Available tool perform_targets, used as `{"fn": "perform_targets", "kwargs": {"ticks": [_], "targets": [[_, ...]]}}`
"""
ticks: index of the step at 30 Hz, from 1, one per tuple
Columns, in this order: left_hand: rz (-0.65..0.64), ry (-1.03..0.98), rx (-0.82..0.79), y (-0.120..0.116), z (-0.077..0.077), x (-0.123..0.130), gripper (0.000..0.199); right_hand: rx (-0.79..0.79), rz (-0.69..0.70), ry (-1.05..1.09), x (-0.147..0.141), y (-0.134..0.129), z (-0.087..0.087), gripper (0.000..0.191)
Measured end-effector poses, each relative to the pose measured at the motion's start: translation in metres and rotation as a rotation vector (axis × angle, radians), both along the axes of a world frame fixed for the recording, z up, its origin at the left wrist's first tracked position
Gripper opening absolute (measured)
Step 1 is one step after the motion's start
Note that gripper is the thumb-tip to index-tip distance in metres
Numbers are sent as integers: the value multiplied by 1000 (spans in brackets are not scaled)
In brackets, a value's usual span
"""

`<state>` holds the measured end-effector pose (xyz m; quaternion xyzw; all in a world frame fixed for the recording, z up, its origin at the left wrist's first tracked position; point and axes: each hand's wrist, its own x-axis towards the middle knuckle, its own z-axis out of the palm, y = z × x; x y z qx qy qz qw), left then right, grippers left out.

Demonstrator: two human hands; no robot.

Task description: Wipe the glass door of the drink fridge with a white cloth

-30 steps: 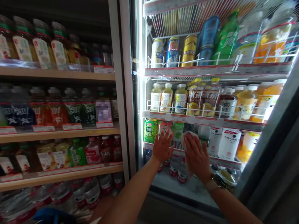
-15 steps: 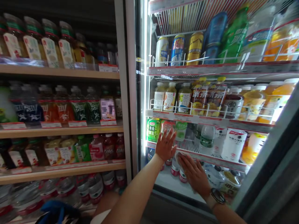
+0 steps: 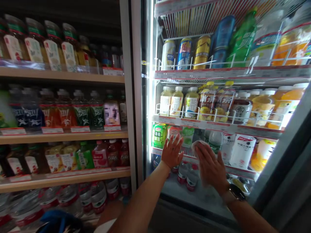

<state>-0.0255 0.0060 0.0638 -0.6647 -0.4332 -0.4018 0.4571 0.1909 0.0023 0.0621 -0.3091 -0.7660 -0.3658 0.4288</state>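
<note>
My left hand (image 3: 171, 152) rests with spread fingers on the glass door of a lit drinks cooler, in front of the lower shelf; it holds nothing. To its right, my right hand (image 3: 209, 163) presses a pale cloth (image 3: 198, 144) flat against the glass, with part of the cloth showing at the fingertips and below the palm. A dark watch (image 3: 236, 192) is on the right wrist. Behind the glass, a green can (image 3: 159, 136) and a clear bottle (image 3: 215, 139) stand on the lower shelf, the bottle partly hidden by my right hand.
Open wooden shelves (image 3: 97, 137) with rows of bottles fill the left side. The cooler's frame (image 3: 137, 97) stands between them and the glass. A dark door edge (image 3: 289, 139) slants down at the right. A blue item (image 3: 54, 220) lies at the bottom left.
My right hand and the cloth have moved up and to the right across the glass. My left hand has stayed in place.
</note>
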Motion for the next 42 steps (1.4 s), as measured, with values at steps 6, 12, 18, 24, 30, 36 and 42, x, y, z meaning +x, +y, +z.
{"fn": "perform_targets", "kwargs": {"ticks": [6, 12, 18, 24, 30, 36, 42], "targets": [[-11, -4, 14, -1, 1, 0, 72, 38, -62, 233, 7, 7, 46, 66], [-2, -7, 17, -1, 1, 0, 69, 4, -42, 224, -1, 0, 30, 68], [16, -3, -19, -1, -1, 0, 70, -52, -16, 37, -11, -7, -20, 72], [20, 2, 16, -2, 0, 0, 69, -60, -2, -147, -11, -8, -63, 72], [22, 10, 40, -3, 2, 1, 67, -55, 48, -209, -8, -11, -85, 73], [20, 9, 42, -2, 2, 2, 66, -54, 91, -232, -6, -11, -71, 76], [19, -3, -2, -1, 0, 0, 68, -10, 0, -90, -4, -2, 3, 70]]}}
